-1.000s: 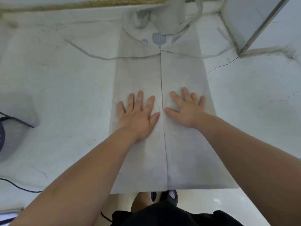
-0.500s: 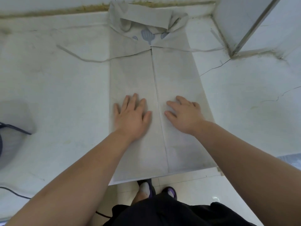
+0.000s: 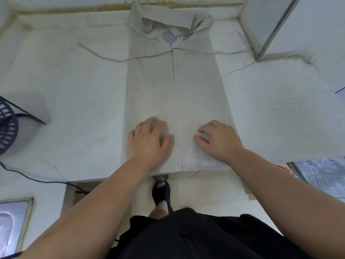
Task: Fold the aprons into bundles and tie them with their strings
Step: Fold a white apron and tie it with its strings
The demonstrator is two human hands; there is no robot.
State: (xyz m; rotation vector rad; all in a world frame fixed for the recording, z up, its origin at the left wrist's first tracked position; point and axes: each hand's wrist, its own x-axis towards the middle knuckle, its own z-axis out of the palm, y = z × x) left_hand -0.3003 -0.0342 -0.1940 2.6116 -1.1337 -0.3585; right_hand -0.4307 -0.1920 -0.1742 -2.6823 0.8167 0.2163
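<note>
Black clothing and dark sandal [image 3: 161, 193] nearest, toe hidden under edge of white cracked worktop [image 3: 74, 90]. Left hand [image 3: 147, 143] and right hand [image 3: 220, 141] resting on near end of pale grey cloth apron [image 3: 196, 90], folded lengthwise into a strip. Fingers loosely bent and motion-blurred, gripping nothing visible. Farther up, thin grey waist strings [image 3: 104, 57] trailing sideways. Blue print [image 3: 169, 37] half covered. Dark mesh basket [image 3: 7, 126] cut off at left.

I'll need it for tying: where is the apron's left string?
In the head view, the left string lies on the counter left of the apron, near its far end, beyond the left hand.
</note>
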